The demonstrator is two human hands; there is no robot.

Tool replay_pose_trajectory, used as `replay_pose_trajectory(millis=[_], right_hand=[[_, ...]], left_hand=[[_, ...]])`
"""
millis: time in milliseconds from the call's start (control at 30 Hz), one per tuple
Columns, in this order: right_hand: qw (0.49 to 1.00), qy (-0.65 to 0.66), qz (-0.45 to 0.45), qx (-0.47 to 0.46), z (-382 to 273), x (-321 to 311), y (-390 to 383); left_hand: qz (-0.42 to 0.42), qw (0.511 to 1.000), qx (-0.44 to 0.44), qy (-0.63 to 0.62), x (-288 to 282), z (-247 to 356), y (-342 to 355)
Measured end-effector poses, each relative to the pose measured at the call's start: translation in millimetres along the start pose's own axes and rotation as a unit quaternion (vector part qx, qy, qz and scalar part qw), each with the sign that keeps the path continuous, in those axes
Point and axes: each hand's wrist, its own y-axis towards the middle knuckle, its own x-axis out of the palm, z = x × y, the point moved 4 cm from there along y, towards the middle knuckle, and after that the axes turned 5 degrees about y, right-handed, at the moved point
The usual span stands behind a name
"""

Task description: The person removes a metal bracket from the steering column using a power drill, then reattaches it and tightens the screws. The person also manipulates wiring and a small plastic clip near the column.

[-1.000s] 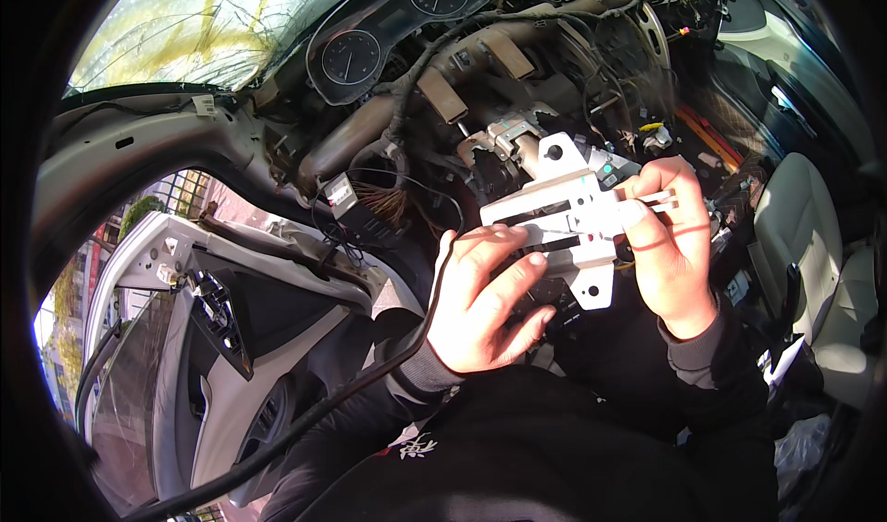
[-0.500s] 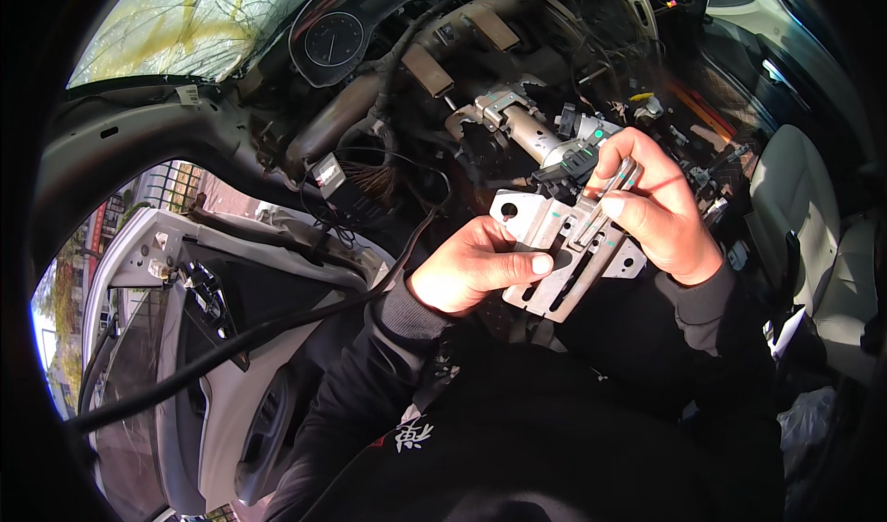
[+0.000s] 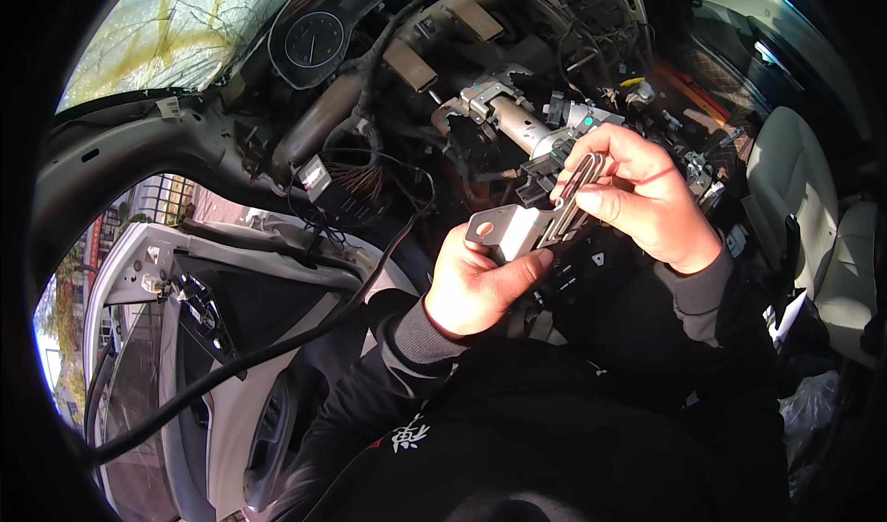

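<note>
My left hand (image 3: 485, 282) is closed around a silvery metal bracket (image 3: 523, 232) with a round hole in its bent end flange. The bracket is tilted nearly edge-on, so its broad face is mostly hidden. At its far side, my right hand (image 3: 642, 197) pinches a slotted metal strip (image 3: 582, 188) between thumb and fingers. Whether the strip is attached to the bracket or only lies against it, I cannot tell. Just beyond both hands lies the exposed steering column (image 3: 519, 123), a metal tube with black connectors around it.
A stripped dashboard frame with a round gauge (image 3: 314, 40) lies ahead. Loose wires (image 3: 370, 178) hang at the left. A thick black cable (image 3: 249, 360) crosses before the open door (image 3: 245, 420). A pale seat (image 3: 793, 185) is at the right, near a clear plastic bag (image 3: 808, 411).
The bracket has turned from showing its broad slotted face to nearly edge-on. My right hand has shifted slightly left with the strip, and the whole view has moved a little.
</note>
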Motion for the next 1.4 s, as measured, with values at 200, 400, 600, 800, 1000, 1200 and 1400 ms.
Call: replay_pose_trajectory(millis=[200,400,600,800,1000,1200,1400], right_hand=[[0.981,-0.151,-0.09,-0.086,-17,6,-4],[0.922,-0.276,-0.088,-0.255,-37,20,-5],[0.87,-0.387,-0.061,-0.298,-40,29,-7],[0.897,-0.346,-0.042,-0.271,-35,27,-7],[0.912,-0.37,0.021,-0.178,-31,26,-6],[0.918,-0.365,0.052,-0.149,-26,25,-4],[0.989,-0.141,0.03,-0.034,-7,20,-3]], left_hand=[[-0.013,0.909,0.281,0.306,-16,28,-3],[-0.008,0.885,0.304,0.352,-21,44,-11],[0.024,0.939,0.209,0.273,-20,36,-17],[0.021,0.938,0.198,0.283,-19,34,-16],[0.026,0.992,0.053,0.114,-14,22,-16],[0.025,0.998,0.015,0.049,-15,20,-12],[0.01,0.996,-0.084,-0.041,-12,14,-18]])
